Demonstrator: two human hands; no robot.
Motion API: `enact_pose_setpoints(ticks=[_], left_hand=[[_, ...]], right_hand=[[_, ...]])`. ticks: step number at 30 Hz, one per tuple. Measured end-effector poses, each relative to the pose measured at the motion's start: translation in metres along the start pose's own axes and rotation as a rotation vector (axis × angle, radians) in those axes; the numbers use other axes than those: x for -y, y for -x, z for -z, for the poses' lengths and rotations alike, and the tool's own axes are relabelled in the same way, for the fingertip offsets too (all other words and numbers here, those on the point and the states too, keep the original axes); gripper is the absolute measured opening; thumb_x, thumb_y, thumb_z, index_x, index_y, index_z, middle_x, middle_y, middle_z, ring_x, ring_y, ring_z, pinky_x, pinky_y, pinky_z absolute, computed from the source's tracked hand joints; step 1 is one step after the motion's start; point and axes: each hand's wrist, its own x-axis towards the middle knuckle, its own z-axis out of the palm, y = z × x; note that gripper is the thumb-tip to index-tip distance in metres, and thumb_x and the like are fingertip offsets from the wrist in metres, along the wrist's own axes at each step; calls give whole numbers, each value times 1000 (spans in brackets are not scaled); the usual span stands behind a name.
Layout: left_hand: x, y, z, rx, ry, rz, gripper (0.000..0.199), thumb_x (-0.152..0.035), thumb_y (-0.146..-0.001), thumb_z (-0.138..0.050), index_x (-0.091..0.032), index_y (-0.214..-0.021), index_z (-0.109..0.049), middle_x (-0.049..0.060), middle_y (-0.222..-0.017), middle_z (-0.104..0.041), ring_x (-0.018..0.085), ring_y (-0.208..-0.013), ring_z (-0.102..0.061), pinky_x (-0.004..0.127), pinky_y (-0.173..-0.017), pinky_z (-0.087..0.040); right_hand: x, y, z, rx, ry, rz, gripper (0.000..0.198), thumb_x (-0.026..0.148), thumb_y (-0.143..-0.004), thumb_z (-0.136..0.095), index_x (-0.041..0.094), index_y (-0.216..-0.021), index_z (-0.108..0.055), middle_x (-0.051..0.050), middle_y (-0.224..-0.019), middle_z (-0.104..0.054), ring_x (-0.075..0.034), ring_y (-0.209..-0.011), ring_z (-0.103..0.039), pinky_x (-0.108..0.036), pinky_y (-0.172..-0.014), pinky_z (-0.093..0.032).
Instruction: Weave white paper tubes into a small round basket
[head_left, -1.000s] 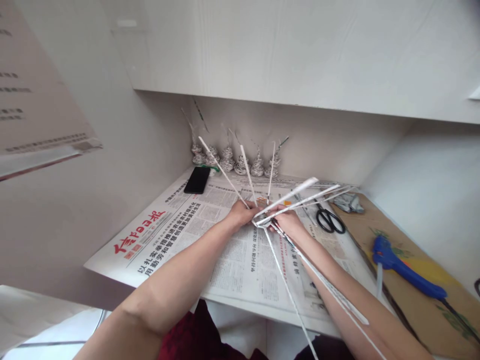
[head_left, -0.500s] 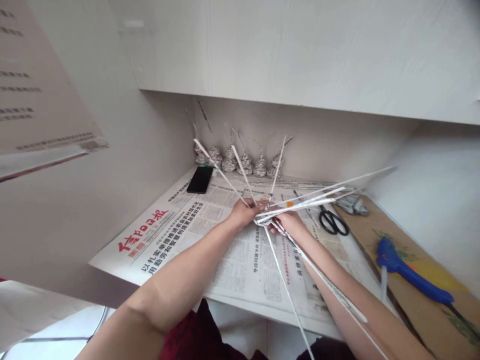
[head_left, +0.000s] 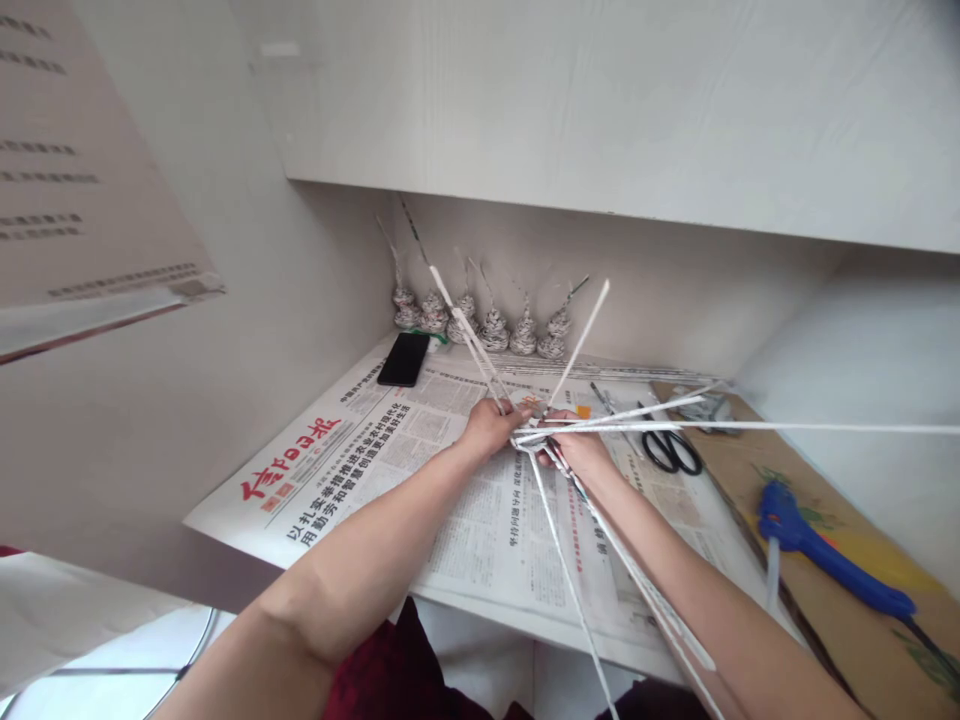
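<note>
Both hands meet over the newspaper, around a small piece woven from rolled paper strips (head_left: 531, 440). My left hand (head_left: 491, 425) is closed, pinching the left side of the weave with thumb and fingers. On the right side, my right hand (head_left: 574, 442) is closed on the weave's edge and strips, its fingertips partly hidden. Long white paper strips (head_left: 574, 550) fan out from the weave in several directions. Some point up and away, others to the right across my right hand, and others down along my right forearm.
Several gourd-shaped paper weavings (head_left: 493, 328) line the back wall. A black phone (head_left: 403, 360) lies on the newspaper (head_left: 352, 490) at the left. Black-handled scissors (head_left: 671, 450), a blue glue gun (head_left: 832, 560) and cardboard (head_left: 810, 590) are at the right. Paper rods (head_left: 607, 370) lie along the back.
One long strip at the right has swung down from slanting upward to nearly level. The upper left strips have drawn together, and the upright strip leans further right. Both hands keep their hold.
</note>
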Motion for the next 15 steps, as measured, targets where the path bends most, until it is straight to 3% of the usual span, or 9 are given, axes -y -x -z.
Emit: enact_pose_setpoints(ticks=[3, 9, 12, 15], left_hand=[[0, 0, 0, -4, -2, -5, 33, -45, -67, -67, -13, -59, -63, 0, -50, -56, 11, -49, -48, 23, -50, -34], [-1, -1, 3, -16, -117, 4, 33, -44, -66, -68, -14, -56, -59, -2, -46, -51, 10, -47, -45, 21, -47, -30], [-2, -2, 4, 12, -135, 5, 33, -44, -67, -67, -14, -56, -60, -2, -45, -50, 9, -46, -45, 21, -45, -30], [-3, 0, 3, 43, -83, 35, 34, -45, -67, -68, -14, -56, -59, -2, -43, -49, 9, -42, -44, 21, -43, -31]], right_hand=[[-2, -2, 1, -18, 10, -17, 33, 36, -52, -76, 20, -66, -51, 5, -45, -56, -11, -35, -50, -21, -33, -41], [-8, -9, 5, 123, 42, -6, 30, 38, -55, -75, 17, -70, -59, 2, -50, -61, -10, -36, -51, -20, -32, -39], [-10, -10, 5, 59, 50, 26, 32, 38, -54, -77, 18, -68, -57, 3, -45, -59, -11, -33, -49, -20, -29, -36], [-9, -8, 4, 5, 14, 42, 33, 36, -50, -79, 18, -68, -57, 3, -47, -60, -12, -35, -51, -22, -31, -40]])
